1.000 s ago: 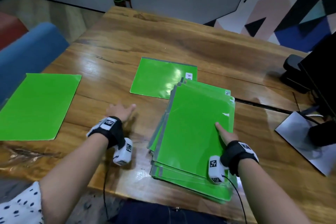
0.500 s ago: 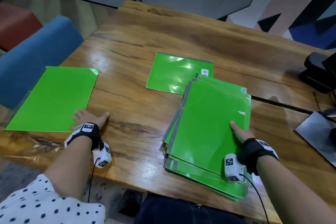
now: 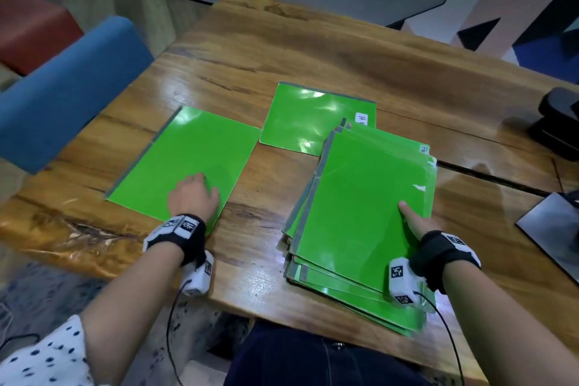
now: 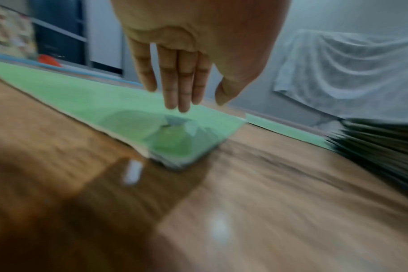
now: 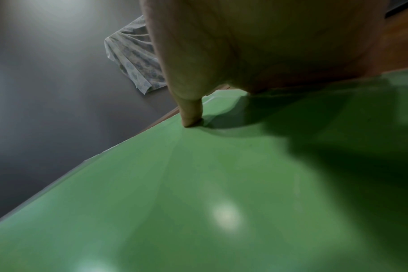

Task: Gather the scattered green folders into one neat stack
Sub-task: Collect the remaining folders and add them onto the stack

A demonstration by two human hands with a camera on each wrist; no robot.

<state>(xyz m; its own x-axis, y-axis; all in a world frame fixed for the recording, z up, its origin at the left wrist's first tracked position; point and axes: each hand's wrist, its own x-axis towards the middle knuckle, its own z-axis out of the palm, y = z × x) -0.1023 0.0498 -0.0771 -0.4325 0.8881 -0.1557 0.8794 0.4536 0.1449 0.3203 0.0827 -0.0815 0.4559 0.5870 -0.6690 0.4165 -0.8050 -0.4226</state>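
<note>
A messy stack of green folders [image 3: 360, 213] lies near the front edge of the wooden table [image 3: 313, 50]. My right hand [image 3: 415, 224] holds its right edge, thumb [image 5: 190, 114] pressed on the top folder [image 5: 198, 184], with the other fingers hidden past the edge. A loose green folder [image 3: 188, 160] lies left of the stack. My left hand [image 3: 192, 194] rests on its near right corner, fingers [image 4: 182, 86] straight and touching the folder [image 4: 105, 103]. Another folder [image 3: 313, 122] with a white label lies behind, its right corner tucked under the stack.
A blue chair back [image 3: 62, 103] and a red seat [image 3: 31, 28] stand left of the table. A black device [image 3: 560, 122] and a grey flat plate [image 3: 551, 229] sit at the right edge. A dark groove [image 3: 488, 175] crosses the table behind the stack.
My left hand went left from the bare table onto the loose folder and slid it right, close to the back folder. The right hand stayed on the stack.
</note>
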